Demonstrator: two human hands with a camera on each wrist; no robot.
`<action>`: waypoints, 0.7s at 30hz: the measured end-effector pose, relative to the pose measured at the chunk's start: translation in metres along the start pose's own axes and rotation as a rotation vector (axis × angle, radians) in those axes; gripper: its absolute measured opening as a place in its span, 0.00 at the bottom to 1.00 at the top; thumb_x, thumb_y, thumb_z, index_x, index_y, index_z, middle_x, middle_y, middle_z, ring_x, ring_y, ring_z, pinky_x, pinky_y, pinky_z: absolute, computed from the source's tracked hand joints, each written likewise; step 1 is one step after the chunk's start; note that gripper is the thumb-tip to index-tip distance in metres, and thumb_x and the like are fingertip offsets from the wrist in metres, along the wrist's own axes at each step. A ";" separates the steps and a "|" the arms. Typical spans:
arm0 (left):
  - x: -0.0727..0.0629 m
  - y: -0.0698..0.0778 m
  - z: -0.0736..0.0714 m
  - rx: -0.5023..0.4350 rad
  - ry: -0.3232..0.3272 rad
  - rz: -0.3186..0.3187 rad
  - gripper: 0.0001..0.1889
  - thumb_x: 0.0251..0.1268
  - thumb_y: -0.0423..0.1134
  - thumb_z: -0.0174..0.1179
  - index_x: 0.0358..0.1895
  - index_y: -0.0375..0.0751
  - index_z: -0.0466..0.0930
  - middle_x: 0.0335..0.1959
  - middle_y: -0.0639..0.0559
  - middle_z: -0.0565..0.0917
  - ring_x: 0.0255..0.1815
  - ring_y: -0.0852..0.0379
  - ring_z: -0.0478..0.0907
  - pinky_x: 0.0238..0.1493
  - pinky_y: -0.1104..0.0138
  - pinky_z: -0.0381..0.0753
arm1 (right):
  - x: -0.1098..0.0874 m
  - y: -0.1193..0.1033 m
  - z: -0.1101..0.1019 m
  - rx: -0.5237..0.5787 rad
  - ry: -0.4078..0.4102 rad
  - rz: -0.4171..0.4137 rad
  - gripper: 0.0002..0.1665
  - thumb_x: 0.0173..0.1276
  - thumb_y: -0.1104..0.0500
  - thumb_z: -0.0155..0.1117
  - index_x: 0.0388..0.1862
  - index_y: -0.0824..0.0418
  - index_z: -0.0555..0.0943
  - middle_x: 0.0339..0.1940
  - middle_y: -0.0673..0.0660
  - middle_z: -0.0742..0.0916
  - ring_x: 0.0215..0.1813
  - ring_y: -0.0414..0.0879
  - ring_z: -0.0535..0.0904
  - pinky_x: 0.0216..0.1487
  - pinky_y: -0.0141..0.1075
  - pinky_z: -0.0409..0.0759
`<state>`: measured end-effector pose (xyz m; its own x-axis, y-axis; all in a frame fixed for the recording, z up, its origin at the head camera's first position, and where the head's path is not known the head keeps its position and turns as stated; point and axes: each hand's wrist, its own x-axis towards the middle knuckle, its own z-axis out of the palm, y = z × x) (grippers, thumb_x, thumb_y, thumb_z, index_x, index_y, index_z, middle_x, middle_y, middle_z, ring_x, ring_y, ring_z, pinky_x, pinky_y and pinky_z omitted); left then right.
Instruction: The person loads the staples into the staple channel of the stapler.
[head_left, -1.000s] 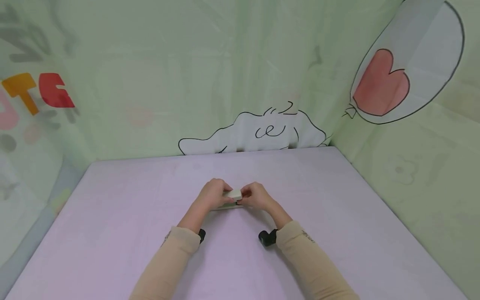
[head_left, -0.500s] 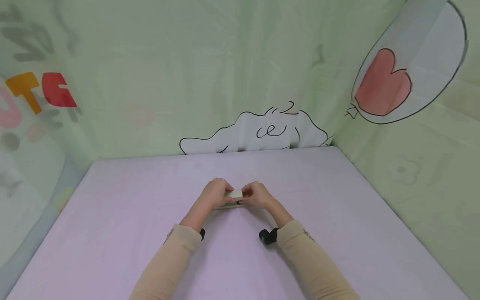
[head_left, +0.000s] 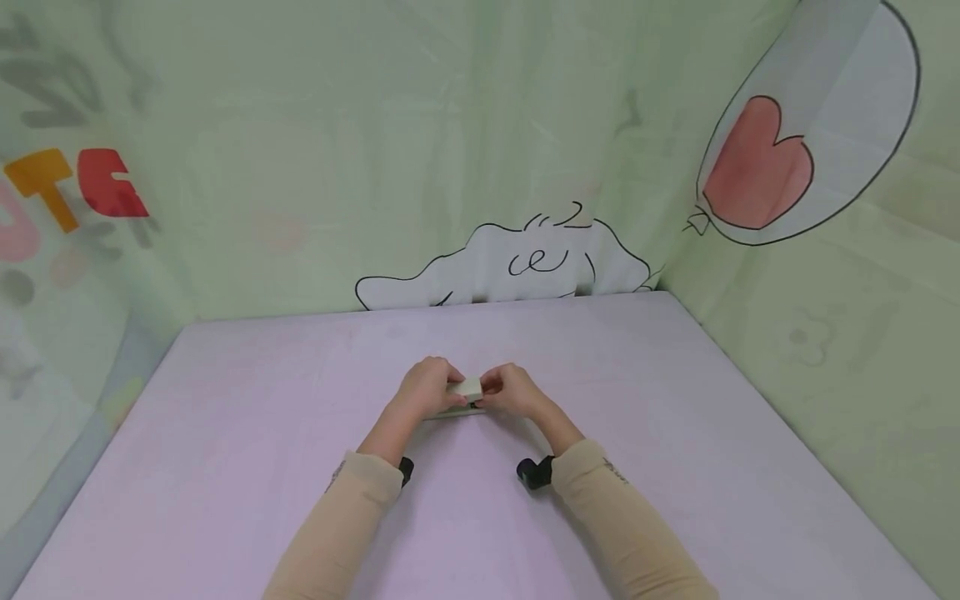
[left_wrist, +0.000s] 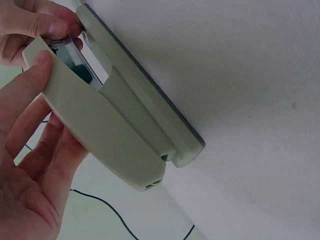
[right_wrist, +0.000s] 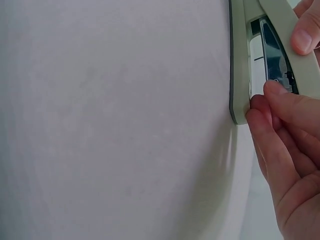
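A pale green stapler [left_wrist: 110, 135] stands on the purple-white tabletop with its top arm raised away from its base [right_wrist: 240, 75]. My left hand [head_left: 424, 390] grips the top arm, thumb on one side and fingers on the other. At the stapler's front end, my right hand [head_left: 514, 392] pinches the tip of the metal magazine [right_wrist: 274, 55] with thumb and fingers, in the gap between arm and base. Its fingertips hide what lies right at the magazine's tip.
The table [head_left: 225, 467] is covered with a pale purple cloth. Printed fabric walls [head_left: 300, 167] rise behind it and at both sides. A black wrist camera [head_left: 534, 473] sits under the right sleeve's cuff.
Both hands stay at the stapler in nearly the same pose. The head view shifts slightly; nothing else has visibly moved.
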<state>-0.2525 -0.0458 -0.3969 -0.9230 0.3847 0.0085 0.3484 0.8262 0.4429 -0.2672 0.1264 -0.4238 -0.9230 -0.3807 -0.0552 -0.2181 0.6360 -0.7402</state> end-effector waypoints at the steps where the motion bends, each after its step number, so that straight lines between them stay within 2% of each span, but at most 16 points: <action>1: 0.000 0.000 0.000 0.005 0.000 0.002 0.20 0.48 0.43 0.69 0.46 0.39 0.83 0.44 0.49 0.83 0.48 0.52 0.77 0.50 0.61 0.73 | 0.000 0.000 0.000 0.004 -0.003 0.000 0.13 0.52 0.69 0.69 0.39 0.72 0.81 0.35 0.59 0.85 0.36 0.45 0.81 0.39 0.33 0.78; 11: -0.005 0.000 -0.001 0.039 0.015 0.020 0.20 0.49 0.44 0.69 0.46 0.41 0.83 0.43 0.49 0.82 0.44 0.52 0.77 0.44 0.61 0.75 | -0.001 -0.002 0.000 0.010 -0.017 -0.011 0.15 0.52 0.69 0.69 0.40 0.73 0.81 0.36 0.60 0.85 0.37 0.47 0.82 0.39 0.34 0.79; 16: -0.007 -0.002 -0.001 0.061 0.029 0.053 0.20 0.50 0.45 0.68 0.47 0.41 0.83 0.42 0.49 0.82 0.42 0.53 0.78 0.41 0.62 0.75 | -0.002 -0.002 -0.001 0.005 -0.027 -0.006 0.15 0.52 0.69 0.70 0.40 0.72 0.81 0.35 0.59 0.85 0.36 0.45 0.81 0.38 0.33 0.78; 21: -0.013 -0.004 -0.001 0.061 0.046 0.087 0.24 0.53 0.46 0.66 0.54 0.42 0.78 0.47 0.48 0.78 0.44 0.52 0.77 0.42 0.61 0.76 | -0.004 0.000 -0.005 0.003 -0.030 -0.007 0.20 0.53 0.69 0.68 0.47 0.70 0.79 0.39 0.59 0.85 0.39 0.47 0.82 0.41 0.36 0.78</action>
